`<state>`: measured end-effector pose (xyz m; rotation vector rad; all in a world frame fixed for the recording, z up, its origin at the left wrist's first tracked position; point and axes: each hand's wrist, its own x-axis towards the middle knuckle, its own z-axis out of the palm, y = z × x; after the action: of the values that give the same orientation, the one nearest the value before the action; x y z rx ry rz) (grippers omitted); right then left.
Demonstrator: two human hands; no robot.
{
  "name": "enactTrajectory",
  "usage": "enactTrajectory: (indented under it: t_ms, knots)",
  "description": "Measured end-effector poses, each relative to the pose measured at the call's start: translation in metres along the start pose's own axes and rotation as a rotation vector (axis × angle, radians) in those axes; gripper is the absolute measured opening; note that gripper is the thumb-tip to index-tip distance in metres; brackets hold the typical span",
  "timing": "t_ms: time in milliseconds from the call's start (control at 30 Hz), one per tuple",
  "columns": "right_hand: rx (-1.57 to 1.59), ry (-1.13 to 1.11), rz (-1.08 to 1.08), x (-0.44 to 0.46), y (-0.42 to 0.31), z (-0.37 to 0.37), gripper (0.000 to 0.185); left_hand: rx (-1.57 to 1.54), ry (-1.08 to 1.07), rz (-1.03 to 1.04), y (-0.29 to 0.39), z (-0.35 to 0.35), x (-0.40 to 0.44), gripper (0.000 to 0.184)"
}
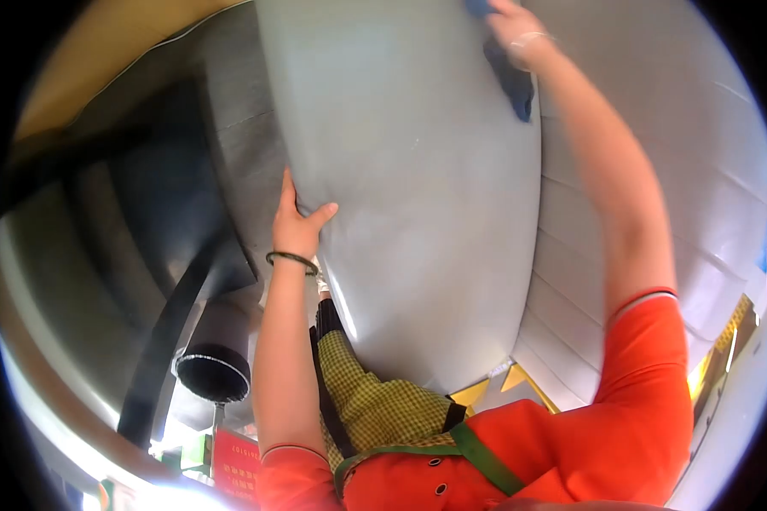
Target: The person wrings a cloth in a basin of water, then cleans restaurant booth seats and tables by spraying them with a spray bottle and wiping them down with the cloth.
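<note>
Two-handed, reaches across a broad grey panel [409, 170], smooth and faintly glossy, in the middle of the scene. Lays the left grip [300, 223] on its left edge, thumb spread wide from the fingers, holding nothing visible, just beside small creases in the grey covering. Wears a dark bangle [291, 260] on that wrist. Stretches the right grip [504, 24] to the far right edge of the same panel, closed on a dark blue cloth [510, 81]; cannot tell the exact finger placement, with blur and the top of the view cutting in. Wears a pale bracelet [533, 37] there. Lets the cloth hang below the wrist, against the panel near its right seam. To the right, shows a ribbed grey panel [588, 238]; to the left, a dark panel [170, 187], a black strap [166, 349] and, nearer, a black cylinder [222, 332] with a pale rim around its open end. At the near side, shows red sleeves [643, 366], a checked yellow and black garment [383, 404] and, to its left, a red sign [234, 464]
</note>
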<state>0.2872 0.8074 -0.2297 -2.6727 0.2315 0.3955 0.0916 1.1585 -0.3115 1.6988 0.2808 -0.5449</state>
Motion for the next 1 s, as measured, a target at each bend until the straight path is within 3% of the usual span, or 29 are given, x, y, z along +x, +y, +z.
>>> enactTrajectory:
  t_ms: [33,67,100,167,233,267,367,400,433,467,533,567,600,633,667,700,733,800,867,933,967,1000]
  knots:
    - [-0.185,0.094,-0.08,0.017,0.0,0.044,0.027,-0.028,-0.02,0.0,-0.008,0.004,0.001,0.082]
    - [-0.122,0.282,-0.224,-0.034,-0.049,0.07,0.029,-0.053,-0.042,0.003,-0.011,0.001,0.011,0.081]
    - [-0.089,0.306,-0.394,-0.061,-0.058,0.103,0.029,-0.024,-0.03,0.007,-0.01,0.0,0.021,0.081]
    - [-0.195,0.107,-0.514,-0.142,-0.084,0.135,0.022,-0.167,-0.117,0.0,0.005,-0.011,0.024,0.081]
    - [-0.17,0.068,-0.647,-0.242,-0.079,0.169,0.018,-0.304,-0.078,-0.067,0.006,-0.03,0.012,0.077]
    - [-0.286,-0.19,-0.595,-0.289,-0.082,0.173,0.017,-0.456,-0.06,-0.157,0.001,-0.031,0.005,0.073]
    - [-0.097,-0.486,-0.653,-0.418,-0.051,0.205,0.018,-0.34,0.226,-0.024,-0.041,-0.026,-0.071,0.066]
    - [-0.11,-0.624,-0.706,-0.451,-0.031,0.207,0.02,-0.41,0.334,-0.075,-0.048,-0.016,-0.098,0.06]
    - [-0.142,-0.686,-0.796,-0.48,-0.005,0.206,0.021,-0.409,0.428,-0.1,-0.064,-0.005,-0.118,0.055]
    - [0.002,-0.583,-0.89,-0.503,0.022,0.214,0.02,-0.388,0.498,-0.131,-0.077,0.004,-0.129,0.053]
    - [-0.025,-0.663,-1.041,-0.474,0.032,0.21,0.02,-0.409,0.546,-0.216,-0.072,0.022,-0.139,0.052]
    - [-0.156,-1.053,-0.775,-0.427,0.005,0.202,0.022,-0.443,0.529,-0.178,-0.067,0.026,-0.142,0.051]
    - [-0.251,-0.936,-0.908,-0.374,-0.026,0.179,0.024,-0.473,0.518,-0.142,-0.062,0.028,-0.149,0.05]
    - [-0.116,-0.528,-0.965,-0.328,-0.029,0.179,0.025,-0.443,0.535,-0.125,-0.056,0.031,-0.147,0.048]
    - [-0.201,-0.189,-1.081,-0.283,-0.04,0.18,0.025,-0.424,0.557,-0.137,-0.058,0.03,-0.154,0.048]
    - [-0.156,-0.089,-0.904,-0.233,-0.057,0.188,0.025,-0.4,0.566,-0.103,-0.059,0.03,-0.159,0.047]
    - [-0.175,0.186,-0.862,-0.178,-0.076,0.184,0.027,-0.385,0.577,-0.054,-0.055,0.022,-0.159,0.047]
    - [-0.025,0.484,-0.716,-0.114,-0.096,0.197,0.025,-0.354,0.599,-0.081,-0.083,0.016,-0.17,0.047]
    - [-0.068,0.179,-0.841,-0.139,-0.122,0.207,0.017,-0.384,0.662,-0.1,-0.09,0.005,-0.192,0.047]
    - [-0.006,-0.259,-0.851,-0.238,-0.125,0.245,0.015,-0.414,0.701,-0.107,-0.12,-0.006,-0.218,0.047]
    - [0.026,-0.333,-0.842,-0.294,-0.129,0.243,0.01,-0.426,0.729,-0.127,-0.123,-0.015,-0.235,0.047]
    - [0.115,-0.371,-0.98,-0.356,-0.103,0.27,0.009,-0.438,0.74,-0.132,-0.131,-0.021,-0.256,0.047]
